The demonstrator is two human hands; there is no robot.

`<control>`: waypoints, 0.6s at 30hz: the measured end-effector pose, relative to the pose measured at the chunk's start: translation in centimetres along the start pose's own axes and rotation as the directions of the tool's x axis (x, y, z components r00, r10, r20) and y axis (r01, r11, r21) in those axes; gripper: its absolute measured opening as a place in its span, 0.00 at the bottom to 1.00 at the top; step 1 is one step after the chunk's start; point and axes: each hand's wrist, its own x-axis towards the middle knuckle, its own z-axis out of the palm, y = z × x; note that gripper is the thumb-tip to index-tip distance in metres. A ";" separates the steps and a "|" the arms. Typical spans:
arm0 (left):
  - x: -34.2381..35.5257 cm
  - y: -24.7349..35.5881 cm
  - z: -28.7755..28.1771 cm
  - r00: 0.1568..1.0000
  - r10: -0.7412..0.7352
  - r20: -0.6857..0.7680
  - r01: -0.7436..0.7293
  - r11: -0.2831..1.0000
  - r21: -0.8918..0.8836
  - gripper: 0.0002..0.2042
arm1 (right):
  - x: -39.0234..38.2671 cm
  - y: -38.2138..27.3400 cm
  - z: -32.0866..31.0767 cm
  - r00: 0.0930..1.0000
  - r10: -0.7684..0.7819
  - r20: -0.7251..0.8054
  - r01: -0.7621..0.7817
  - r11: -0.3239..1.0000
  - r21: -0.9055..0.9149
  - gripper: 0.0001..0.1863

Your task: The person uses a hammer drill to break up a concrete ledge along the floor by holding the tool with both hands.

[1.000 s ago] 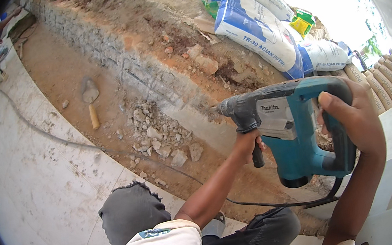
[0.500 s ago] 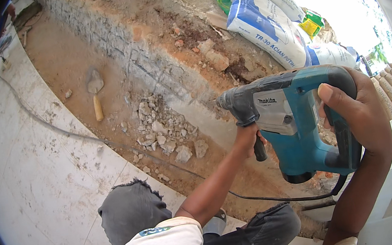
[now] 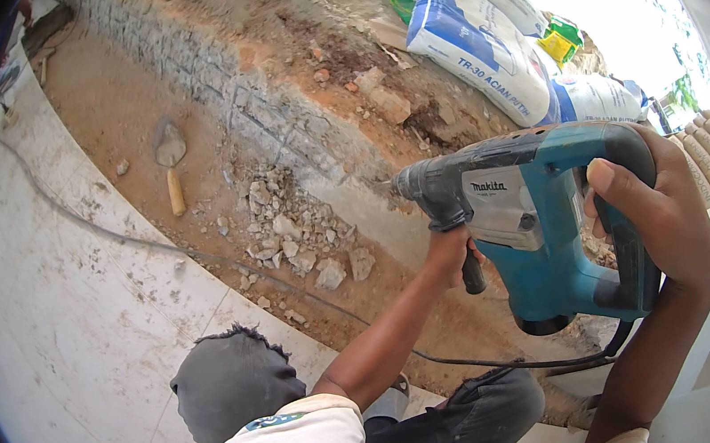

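A teal-and-black, silver-panelled hammer drill spans the right of the view, its nose against or just beside a rough grey concrete ledge. The left hand is closed firmly around the black side handle; the right hand's fingers curl around the rear handle, thumb extended. A slackened grip could let the tip skid; flying chips could strike bare skin. Dark lettering marks the silver panel; blue printing covers blue-and-white sacks behind.
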 end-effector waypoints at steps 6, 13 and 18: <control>-0.1 -0.8 -0.1 1.000 -0.021 -0.006 0.021 0.999 -0.029 0.06 | -0.5 0.4 0.0 0.998 -0.044 -0.037 0.045 0.999 0.030 0.25; -0.2 0.2 -0.5 0.999 -0.037 0.015 0.037 0.999 -0.005 0.03 | -0.4 -0.4 0.7 0.999 -0.050 0.007 0.050 0.999 0.017 0.20; 0.6 0.7 -1.3 0.998 -0.030 0.049 0.032 0.998 -0.047 0.02 | 0.9 -1.2 1.7 0.999 0.040 0.034 -0.040 0.999 -0.008 0.19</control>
